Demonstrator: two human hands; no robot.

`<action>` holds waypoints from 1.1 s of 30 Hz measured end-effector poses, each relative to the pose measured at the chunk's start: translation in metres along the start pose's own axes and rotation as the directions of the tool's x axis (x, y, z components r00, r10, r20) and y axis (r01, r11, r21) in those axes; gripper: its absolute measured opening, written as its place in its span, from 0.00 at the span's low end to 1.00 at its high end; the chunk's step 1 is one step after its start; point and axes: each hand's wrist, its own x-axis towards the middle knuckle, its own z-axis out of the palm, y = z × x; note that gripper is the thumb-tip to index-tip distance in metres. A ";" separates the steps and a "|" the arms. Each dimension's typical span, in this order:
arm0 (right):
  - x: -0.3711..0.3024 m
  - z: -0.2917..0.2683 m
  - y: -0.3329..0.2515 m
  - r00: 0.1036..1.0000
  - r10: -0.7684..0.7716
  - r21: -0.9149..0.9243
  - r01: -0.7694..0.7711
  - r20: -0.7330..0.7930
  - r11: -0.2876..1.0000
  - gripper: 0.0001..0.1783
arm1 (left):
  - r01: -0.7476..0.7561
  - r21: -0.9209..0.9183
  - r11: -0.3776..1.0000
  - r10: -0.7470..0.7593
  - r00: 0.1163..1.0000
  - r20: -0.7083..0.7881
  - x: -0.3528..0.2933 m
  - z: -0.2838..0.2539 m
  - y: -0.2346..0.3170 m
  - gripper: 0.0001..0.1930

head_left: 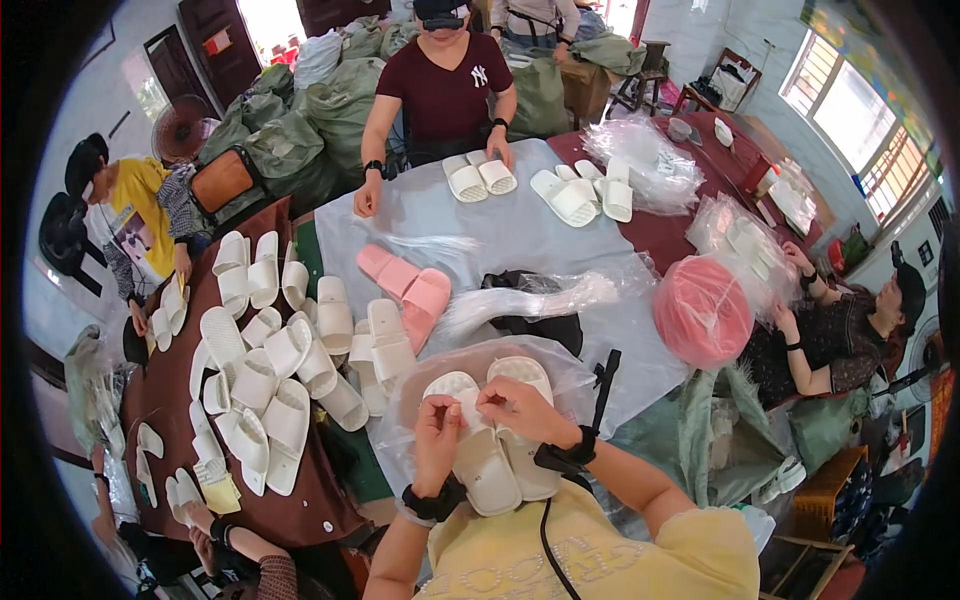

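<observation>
A pair of cream slide slippers [487, 470] lies side by side in front of me, on a sheet of clear plastic. Above the left slipper my left hand [436, 430] is closed in a pinch. My right hand [520, 407] pinches just beside it, over the right slipper. Whatever is between the fingertips is too fine to make out. Beyond my hands lies a bundle of thin clear strands [545, 303], partly over a black bag [520, 278]. A pair of pink slippers [408, 285] rests to its left.
Many loose cream slippers [262, 385] cover the brown cloth at left. Across the table a person [440, 95] stands by another pair [480, 176]. At right are a round pink plastic-wrapped bundle [703, 310], clear bags [645, 160] and a seated person [840, 340]. Other people work at left.
</observation>
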 end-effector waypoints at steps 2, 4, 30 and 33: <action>-0.001 0.000 0.001 1.000 -0.004 -0.018 0.004 0.003 1.000 0.05 | 0.007 -0.016 1.000 -0.008 0.999 -0.048 0.001 0.000 0.000 0.03; -0.001 0.001 0.002 0.999 -0.035 -0.005 0.035 -0.018 0.999 0.06 | 0.006 0.013 1.000 -0.006 1.000 -0.016 0.000 0.001 0.001 0.03; -0.001 0.000 0.000 1.000 0.014 -0.043 -0.013 0.024 0.999 0.05 | 0.025 0.039 0.999 -0.023 0.999 -0.036 0.001 -0.001 -0.003 0.04; -0.002 0.000 -0.003 0.997 0.060 -0.016 -0.060 0.041 0.998 0.05 | 0.072 -0.023 0.997 -0.071 0.997 0.017 -0.001 0.000 -0.003 0.03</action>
